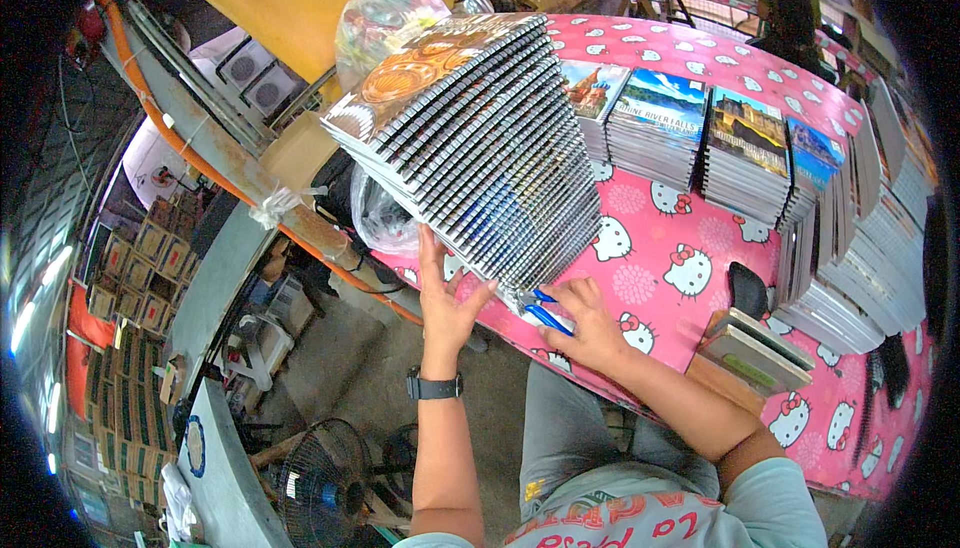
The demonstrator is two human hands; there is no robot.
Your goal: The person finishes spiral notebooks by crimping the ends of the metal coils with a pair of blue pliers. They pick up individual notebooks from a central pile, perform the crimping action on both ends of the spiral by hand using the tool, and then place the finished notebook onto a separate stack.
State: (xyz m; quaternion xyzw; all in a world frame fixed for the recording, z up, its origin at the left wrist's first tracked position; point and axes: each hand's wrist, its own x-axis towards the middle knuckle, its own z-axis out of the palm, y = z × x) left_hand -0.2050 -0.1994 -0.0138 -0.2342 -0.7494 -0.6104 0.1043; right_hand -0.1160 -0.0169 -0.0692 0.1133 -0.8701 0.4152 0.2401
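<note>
A tall stack of wire-bound notebooks [490,163] stands on the near left part of the table, their coil spines turned toward my right side. My left hand [447,300], with a dark watch on its wrist, rests against the lower near corner of this stack, thumb and fingers stretched apart. In my right hand [590,330] is a pair of pliers with blue handles [548,316]. The jaws of the pliers are at the bottom corner of the stack, by the wire spines; their tips are too small to make out.
The table has a pink cartoon-print cover [640,228]. Shorter piles of picture-covered notebooks [655,123] stand to the far right, beside larger stacks [850,248]. A clear plastic bag [385,18] is behind the tall stack. A floor fan [325,478] stands at lower left, near an orange-cabled post [200,138].
</note>
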